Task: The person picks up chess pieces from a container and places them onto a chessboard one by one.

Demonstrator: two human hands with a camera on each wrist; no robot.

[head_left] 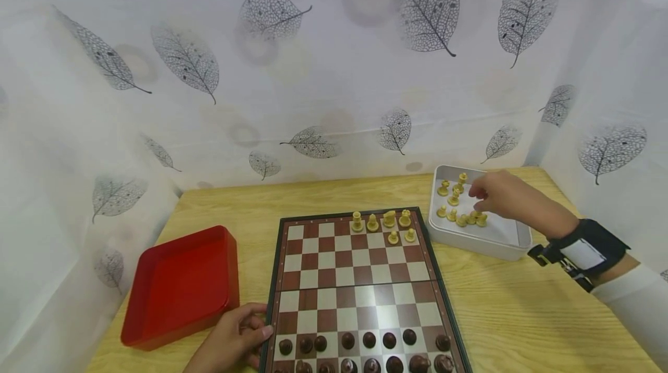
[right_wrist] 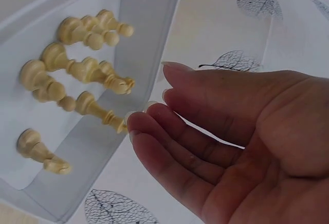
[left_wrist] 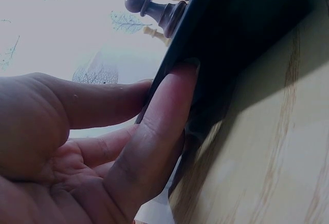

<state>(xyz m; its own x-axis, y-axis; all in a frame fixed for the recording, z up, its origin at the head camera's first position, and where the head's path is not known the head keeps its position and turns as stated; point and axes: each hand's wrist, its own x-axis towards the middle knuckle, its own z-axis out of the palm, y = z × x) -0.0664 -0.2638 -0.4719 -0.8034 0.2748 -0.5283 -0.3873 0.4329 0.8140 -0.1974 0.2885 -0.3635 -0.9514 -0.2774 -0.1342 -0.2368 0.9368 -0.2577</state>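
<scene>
My left hand (head_left: 232, 335) pinches the left edge of a chessboard (head_left: 360, 274). In the left wrist view its thumb lies along the rim and a finger (left_wrist: 164, 100) presses under the board, beside a dark pawn (left_wrist: 167, 18). My right hand (head_left: 503, 196) hovers over a white tray (head_left: 469, 246), holding nothing. Its fingers (right_wrist: 169, 157) are loosely bent, close to a tall cream chess piece (right_wrist: 100, 111) standing in the tray. Several other cream pieces stand around it. On the board's far right are cream pieces, among them a knight (head_left: 389, 218) and a pawn (head_left: 410, 235).
Dark chess pieces (head_left: 369, 340) line the near side of the board, partly cut off by the frame. At the left stands a red tray (head_left: 229, 280) on the wooden table (head_left: 245, 202). A leaf-patterned white curtain (head_left: 334, 83) hangs behind the table.
</scene>
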